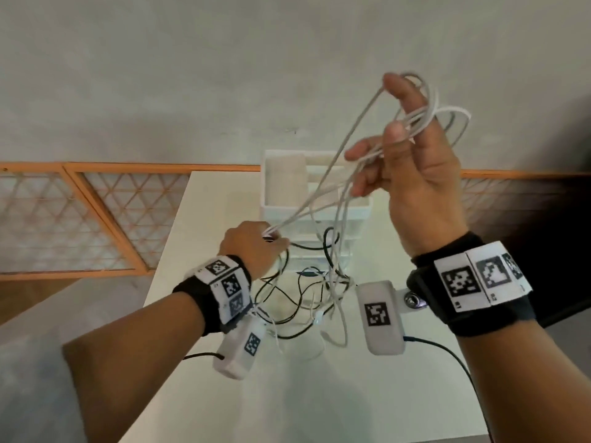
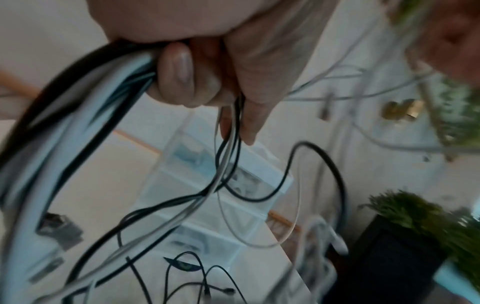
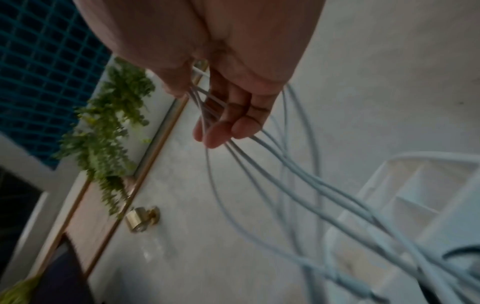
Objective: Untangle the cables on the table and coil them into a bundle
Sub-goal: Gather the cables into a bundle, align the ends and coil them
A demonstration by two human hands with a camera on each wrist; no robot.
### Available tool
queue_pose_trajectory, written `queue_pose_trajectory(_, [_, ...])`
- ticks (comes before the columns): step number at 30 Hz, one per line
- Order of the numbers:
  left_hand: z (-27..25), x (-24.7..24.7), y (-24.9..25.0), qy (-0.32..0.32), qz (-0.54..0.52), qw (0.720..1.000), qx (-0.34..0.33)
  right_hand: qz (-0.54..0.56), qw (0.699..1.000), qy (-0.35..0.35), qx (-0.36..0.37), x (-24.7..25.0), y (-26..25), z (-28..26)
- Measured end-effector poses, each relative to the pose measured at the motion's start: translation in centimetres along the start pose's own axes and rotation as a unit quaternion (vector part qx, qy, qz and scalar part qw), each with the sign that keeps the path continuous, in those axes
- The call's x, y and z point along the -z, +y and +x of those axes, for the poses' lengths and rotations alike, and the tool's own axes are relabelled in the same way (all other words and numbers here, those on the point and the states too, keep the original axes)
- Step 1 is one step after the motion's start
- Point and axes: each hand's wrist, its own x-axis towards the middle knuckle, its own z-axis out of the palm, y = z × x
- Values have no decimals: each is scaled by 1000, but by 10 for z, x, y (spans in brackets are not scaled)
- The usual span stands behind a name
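Since the white cables [image 1: 323, 183] are light, limp and snag-prone, we keep their loops draped over our raised right hand's [image 1: 412, 167] half-curled fingers, our left hand [image 1: 256, 247] clenched on strands above the table's [image 1: 204, 206] black-and-white tangle [image 1: 307, 292], gripping near crossings.

Right hand [image 3: 223, 98] with white cables [image 3: 298, 185] looped through its fingers [image 3: 221, 131], hanging green plant [image 3: 109, 123], brass knob [image 3: 141, 219]

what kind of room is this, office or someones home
Probably a home or a home-like studio room rather than an office: a plain white table holding a white plastic drawer organiser, a white door with a brass knob, and trailing green foliage on the wall.
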Motion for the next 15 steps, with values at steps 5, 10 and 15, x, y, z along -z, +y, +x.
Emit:
queue_pose_trajectory(5, [7,36,-15,90,-173,980,48,-318,933,-115,-128,35,71,-33])
queue_pose_trajectory(10, [9,86,-2,172,-386,904,71,-496,786,-142,-341,79,159,-87])
queue_pose_trajectory(15, [6,90,6,170,-455,873,43,-468,752,-32,-463,90,194,-119])
